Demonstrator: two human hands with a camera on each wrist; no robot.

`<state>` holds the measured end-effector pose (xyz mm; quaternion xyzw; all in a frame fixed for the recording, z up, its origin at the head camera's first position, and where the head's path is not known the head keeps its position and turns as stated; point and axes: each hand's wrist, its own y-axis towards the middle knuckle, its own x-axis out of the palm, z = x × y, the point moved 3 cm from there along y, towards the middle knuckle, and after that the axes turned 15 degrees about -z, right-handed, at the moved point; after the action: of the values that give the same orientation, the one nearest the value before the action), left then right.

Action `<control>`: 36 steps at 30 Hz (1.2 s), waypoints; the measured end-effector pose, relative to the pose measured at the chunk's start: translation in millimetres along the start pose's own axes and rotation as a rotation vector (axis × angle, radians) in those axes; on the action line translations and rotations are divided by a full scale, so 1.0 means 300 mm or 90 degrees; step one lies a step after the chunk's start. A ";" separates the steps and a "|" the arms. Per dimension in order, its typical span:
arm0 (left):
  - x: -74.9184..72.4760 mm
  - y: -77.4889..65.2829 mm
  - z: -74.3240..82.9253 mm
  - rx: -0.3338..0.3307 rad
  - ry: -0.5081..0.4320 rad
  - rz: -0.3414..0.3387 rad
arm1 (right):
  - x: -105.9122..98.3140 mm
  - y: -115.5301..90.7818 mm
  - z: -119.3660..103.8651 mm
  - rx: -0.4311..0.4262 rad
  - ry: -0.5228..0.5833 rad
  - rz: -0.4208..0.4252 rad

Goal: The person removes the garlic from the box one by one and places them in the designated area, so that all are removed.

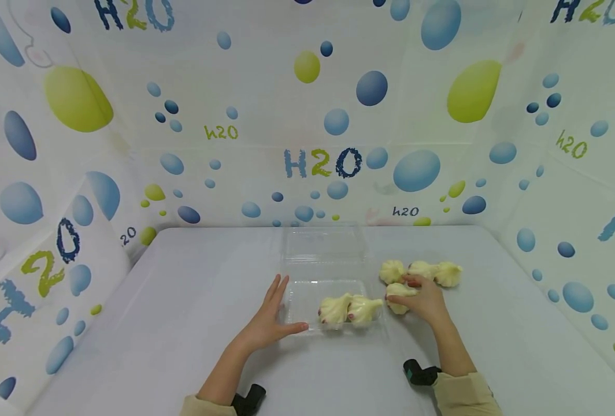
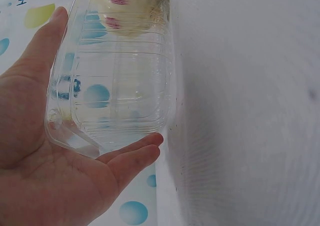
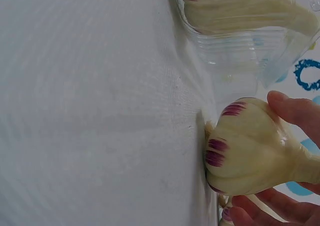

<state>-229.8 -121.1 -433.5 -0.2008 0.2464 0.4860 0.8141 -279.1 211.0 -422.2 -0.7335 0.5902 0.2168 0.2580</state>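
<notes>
A clear plastic container [image 1: 301, 297] stands on the table with its lid folded back. Two garlic bulbs [image 1: 333, 312] lie side by side in its right part. My left hand [image 1: 267, 325] is at the container's left end, fingers straight and spread, thumb along the near edge; the left wrist view has it against the clear wall [image 2: 95, 110]. To the right of the container, my right hand [image 1: 427, 301] holds another garlic bulb [image 3: 250, 151] between thumb and fingers. That bulb, pale with purple streaks, is close over the table.
Behind my right hand lie more garlic bulbs [image 1: 448, 274], grouped together. The clear lid [image 1: 324, 245] lies flat toward the table's back edge. A white sheet printed with coloured drops [image 1: 417, 171] rises behind and at both sides of the white table [image 1: 198, 277].
</notes>
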 end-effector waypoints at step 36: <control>0.001 -0.001 -0.002 -0.002 0.006 0.001 | -0.063 -0.050 -0.085 -0.026 0.008 0.070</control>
<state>-229.5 -121.4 -434.1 -0.2041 0.2495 0.4860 0.8124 -268.2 211.6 -388.8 -0.7063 0.6268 0.2380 0.2271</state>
